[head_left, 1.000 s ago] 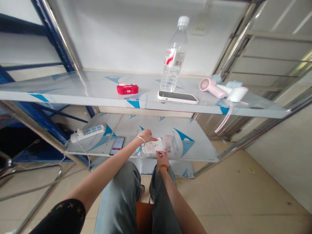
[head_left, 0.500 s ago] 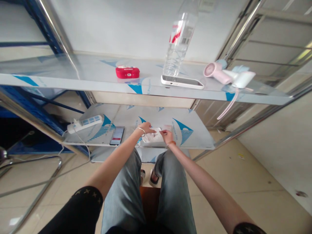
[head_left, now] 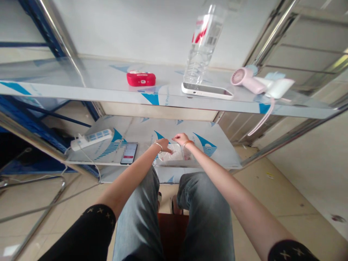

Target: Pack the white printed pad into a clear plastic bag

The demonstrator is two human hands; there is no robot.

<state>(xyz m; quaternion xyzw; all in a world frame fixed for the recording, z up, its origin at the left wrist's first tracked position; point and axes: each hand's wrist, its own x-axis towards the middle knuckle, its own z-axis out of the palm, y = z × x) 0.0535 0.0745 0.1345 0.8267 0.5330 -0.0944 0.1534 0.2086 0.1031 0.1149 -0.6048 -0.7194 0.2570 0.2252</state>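
Note:
On the lower shelf lies a white, partly see-through plastic packet with faint reddish print. My left hand, with a bracelet at the wrist, grips the packet's left side, thumb and fingers resting against it. My right hand, wearing an orange band, is raised just behind the packet's far edge. Its thumb and fingertips are pinched together; whatever they may hold is too small to make out. A phone with a lit screen lies left of my left forearm.
A white power strip with a cable sits at the lower shelf's left end. Above, the upper shelf carries a red case, a clear bottle, a white-edged phone and pink and white handheld fans.
My right hand has left the packet's right side and moved back and slightly left, still pinched. My left hand stays at the packet, which now appears flatter. The view has shifted slightly.

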